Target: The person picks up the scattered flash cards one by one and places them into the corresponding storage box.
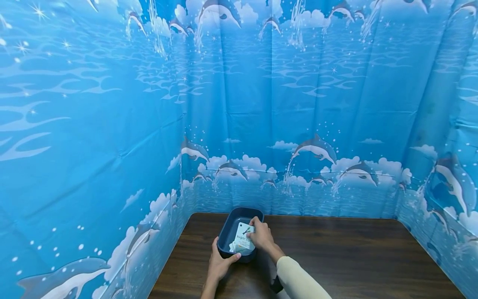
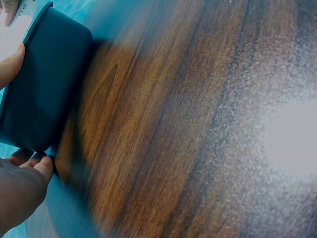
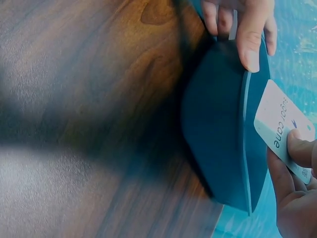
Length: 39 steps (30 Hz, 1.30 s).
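Note:
A dark blue rectangular tub [image 1: 225, 235] with rounded corners is near the table's far left edge. My left hand [image 1: 219, 263] grips its near left corner, the thumb lying over the rim and the other fingers against the outer wall [image 2: 54, 74]. With my right hand [image 1: 262, 238] I pinch a white card [image 1: 243, 231] between thumb and fingers over the tub. The words "sugar cane" and a small dark plant drawing show on this card, which has a hole at one corner. Below it, partly covered, further pale cards [image 1: 232, 248] are inside the tub.
The dark brown wood-grain table [image 1: 343, 253] stretches to the right of the tub. Blue curtains [image 1: 298, 116] printed with dolphins and clouds hang along its back and both sides. A pale sleeve [image 1: 298, 276] covers the right forearm.

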Each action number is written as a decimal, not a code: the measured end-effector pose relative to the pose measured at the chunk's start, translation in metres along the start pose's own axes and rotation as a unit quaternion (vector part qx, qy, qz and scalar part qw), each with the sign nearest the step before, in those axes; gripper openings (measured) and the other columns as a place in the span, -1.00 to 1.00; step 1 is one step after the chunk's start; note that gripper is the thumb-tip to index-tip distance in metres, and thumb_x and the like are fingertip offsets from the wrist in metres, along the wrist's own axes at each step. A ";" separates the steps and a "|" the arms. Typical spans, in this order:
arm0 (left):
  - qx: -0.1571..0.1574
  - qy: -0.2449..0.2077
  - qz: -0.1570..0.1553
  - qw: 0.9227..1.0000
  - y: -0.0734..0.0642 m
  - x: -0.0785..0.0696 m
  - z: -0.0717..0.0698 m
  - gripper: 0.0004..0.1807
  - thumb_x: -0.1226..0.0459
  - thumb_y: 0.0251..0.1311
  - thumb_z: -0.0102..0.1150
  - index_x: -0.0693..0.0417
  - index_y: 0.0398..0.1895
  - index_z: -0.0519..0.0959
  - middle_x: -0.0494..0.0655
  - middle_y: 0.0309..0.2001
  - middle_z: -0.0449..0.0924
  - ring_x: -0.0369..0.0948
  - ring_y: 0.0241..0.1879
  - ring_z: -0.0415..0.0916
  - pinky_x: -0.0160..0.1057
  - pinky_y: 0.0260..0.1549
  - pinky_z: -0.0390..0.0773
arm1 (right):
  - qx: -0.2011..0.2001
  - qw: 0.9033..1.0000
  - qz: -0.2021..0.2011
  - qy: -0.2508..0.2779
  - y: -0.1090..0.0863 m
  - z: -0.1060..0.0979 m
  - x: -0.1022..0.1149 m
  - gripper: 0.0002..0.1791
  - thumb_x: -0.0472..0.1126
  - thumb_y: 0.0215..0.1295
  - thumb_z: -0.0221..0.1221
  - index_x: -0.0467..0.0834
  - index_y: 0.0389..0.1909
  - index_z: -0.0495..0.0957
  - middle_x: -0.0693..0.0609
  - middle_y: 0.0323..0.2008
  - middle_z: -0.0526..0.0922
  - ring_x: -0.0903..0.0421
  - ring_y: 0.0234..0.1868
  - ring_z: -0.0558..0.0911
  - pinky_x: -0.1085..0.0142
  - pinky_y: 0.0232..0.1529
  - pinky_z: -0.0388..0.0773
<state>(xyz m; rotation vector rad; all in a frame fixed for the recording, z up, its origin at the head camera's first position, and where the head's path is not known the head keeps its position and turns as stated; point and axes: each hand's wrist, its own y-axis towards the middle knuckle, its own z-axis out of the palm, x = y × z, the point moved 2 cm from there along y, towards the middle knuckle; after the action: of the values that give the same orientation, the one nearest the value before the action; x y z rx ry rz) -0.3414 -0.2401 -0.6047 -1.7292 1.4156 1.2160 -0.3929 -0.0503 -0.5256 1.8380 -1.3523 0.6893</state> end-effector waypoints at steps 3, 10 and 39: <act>-0.002 0.004 0.000 1.000 0.001 0.000 0.001 0.26 0.07 0.04 0.66 0.25 0.67 0.03 0.56 0.45 0.35 0.38 0.35 0.43 0.41 0.31 0.40 | 0.006 1.000 0.000 0.006 0.000 0.005 -0.002 -0.73 -0.41 0.38 0.36 -0.19 -0.04 0.49 -0.24 -0.10 0.71 -0.01 -0.25 0.63 0.08 -0.23 0.67; 0.002 0.002 -0.013 1.000 0.001 -0.002 0.001 0.26 0.06 0.06 0.66 0.23 0.68 0.02 0.56 0.47 0.31 0.38 0.37 0.41 0.42 0.33 0.39 | 0.014 1.000 -0.004 0.018 0.000 0.014 -0.006 -0.76 -0.44 0.43 0.30 -0.18 -0.03 0.46 -0.24 -0.09 0.70 0.00 -0.23 0.67 0.03 -0.18 0.75; 0.005 0.010 -0.029 1.000 0.002 0.002 0.002 0.28 0.03 0.08 0.65 0.23 0.69 -0.02 0.58 0.48 0.28 0.42 0.38 0.38 0.48 0.34 0.35 | 0.055 0.998 -0.002 0.018 -0.008 0.027 -0.004 -0.82 -0.45 0.53 0.14 -0.17 0.01 0.44 -0.26 -0.11 0.68 -0.04 -0.19 0.70 -0.04 -0.17 0.73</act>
<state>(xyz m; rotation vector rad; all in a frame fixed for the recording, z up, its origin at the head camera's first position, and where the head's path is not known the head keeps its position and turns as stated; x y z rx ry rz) -0.3433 -0.2399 -0.6068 -1.7675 1.3707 1.1611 -0.3869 -0.0685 -0.5464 1.9042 -1.3099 0.8047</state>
